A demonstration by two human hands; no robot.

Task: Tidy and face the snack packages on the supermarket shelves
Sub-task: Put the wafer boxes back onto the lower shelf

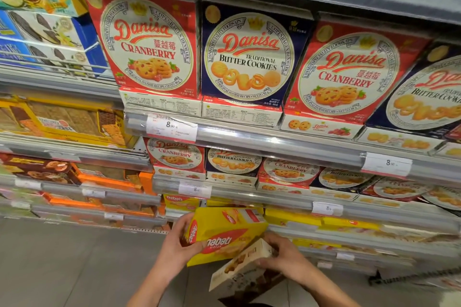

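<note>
Left hand [178,239] grips the near end of a yellow cardboard Nabati wafer box [224,234], fingers curled over its short edge, thumb on the printed face. Right hand [282,254] pinches the top end of a cream-coloured cardboard biscuit box [245,263], which hangs tilted, its lower end dropping toward the grey tiled floor [74,257]. I read the two boxes as touching where the cream one crosses the yellow one's lower corner. Yellow box sits out in front of the low shelf row of matching yellow Nabati packs [311,219], tilted, logo facing up at me; my judgement is it is being lined up to go in there, face forward. Cream box looks like a stray, matching nothing I can see on this bay, so I judge it is kept clear in the other hand for that reason. Above, the red Danisa cranberry cookie boxes [147,42] and navy Danisa butter cookie boxes [249,52] stand upright, alternating, fronts out behind the clear plastic price rail [274,142]; those rows look faced already. Lower Danisa row [232,163] likewise. Far right of the bottom shelves is blurred; cannot tell its order.
</note>
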